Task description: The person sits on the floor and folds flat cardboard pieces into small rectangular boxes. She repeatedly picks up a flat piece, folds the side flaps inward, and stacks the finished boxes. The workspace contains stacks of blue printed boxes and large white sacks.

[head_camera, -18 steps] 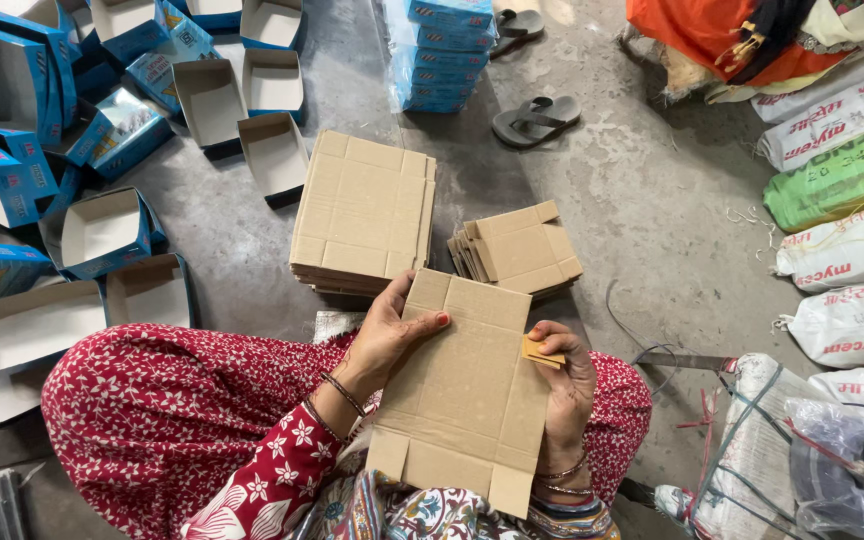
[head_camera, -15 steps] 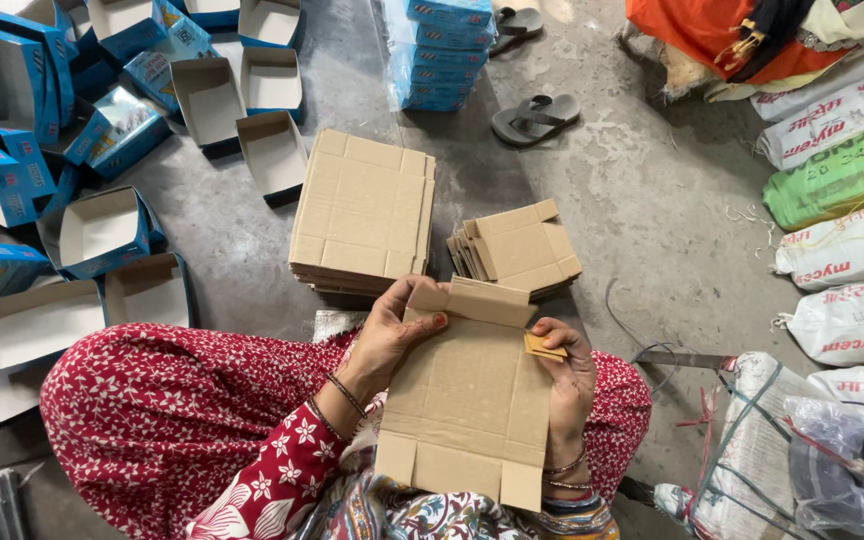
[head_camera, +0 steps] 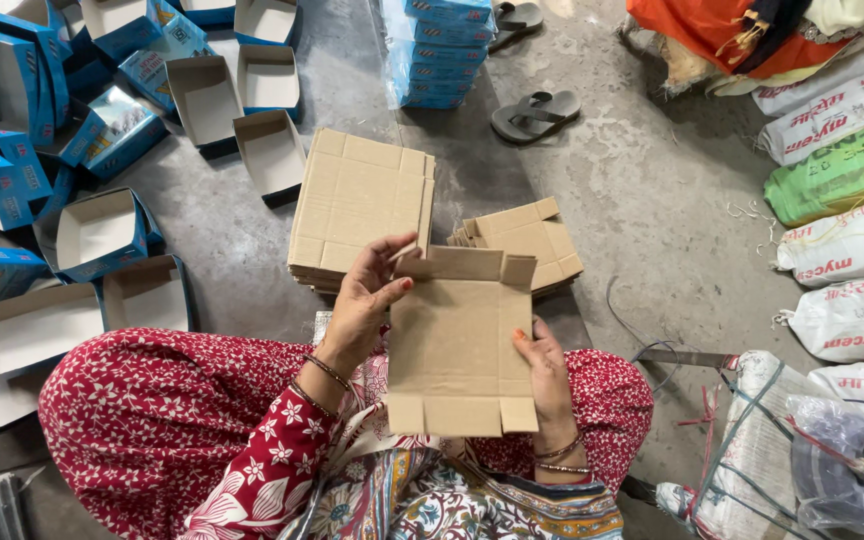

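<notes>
I hold a flat brown cardboard box blank (head_camera: 457, 345) in front of my lap with both hands. My left hand (head_camera: 362, 300) grips its upper left edge, fingers curled over the top flap, which is folded up. On the blank's right edge rests my right hand (head_camera: 542, 370), thumb on the face. Just beyond the blank, a tall stack of larger flat cardboard blanks (head_camera: 357, 205) lies on the concrete floor, with a smaller stack of blanks (head_camera: 537, 235) to its right.
Several folded open blue-and-white boxes (head_camera: 102, 230) are spread over the floor at left and far left. A stack of blue boxes (head_camera: 442, 50) stands at the top, grey sandals (head_camera: 537, 110) beside it. Filled printed sacks (head_camera: 847, 170) line the right side.
The blank's top flap has been folded up by my left hand. My right hand has slid from the upper right edge down to the middle of the right edge.
</notes>
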{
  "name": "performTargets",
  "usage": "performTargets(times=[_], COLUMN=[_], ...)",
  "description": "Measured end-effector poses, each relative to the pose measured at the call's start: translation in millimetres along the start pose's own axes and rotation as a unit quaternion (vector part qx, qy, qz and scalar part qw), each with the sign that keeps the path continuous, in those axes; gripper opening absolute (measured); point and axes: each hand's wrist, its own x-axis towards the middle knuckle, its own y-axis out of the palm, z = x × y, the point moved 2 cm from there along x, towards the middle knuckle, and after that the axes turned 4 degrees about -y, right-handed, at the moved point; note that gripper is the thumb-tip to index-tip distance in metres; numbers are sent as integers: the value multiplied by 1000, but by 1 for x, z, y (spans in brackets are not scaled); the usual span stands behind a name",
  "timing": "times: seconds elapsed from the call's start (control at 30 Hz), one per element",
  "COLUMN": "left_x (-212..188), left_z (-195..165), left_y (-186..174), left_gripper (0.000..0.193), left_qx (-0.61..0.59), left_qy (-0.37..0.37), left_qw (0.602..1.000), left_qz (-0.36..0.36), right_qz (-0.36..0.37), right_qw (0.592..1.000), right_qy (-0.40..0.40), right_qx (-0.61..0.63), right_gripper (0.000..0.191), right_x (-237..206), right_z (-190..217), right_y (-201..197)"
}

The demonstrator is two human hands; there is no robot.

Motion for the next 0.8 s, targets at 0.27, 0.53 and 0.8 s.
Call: performTargets(times=[0.27,0.53,0.8], left_x=[3,-4,3], left_z=[-2,1,-31], left_y=[-35,-64,-78], left_gripper=[41,30,27], left_qx=[59,105,424], left_qy=[-6,-31,-31], left_qw=[995,987,878], left_qz=[-82,-116,-219], right_qz=[-182,-319,-404], right_qw=[969,942,740], right_qy=[-123,108,-112], right_qx=[112,-13,-527], right_gripper=[33,31,86], right_x=[105,132,122], right_z=[25,-22,-14], right_y=[-48,-31,-33])
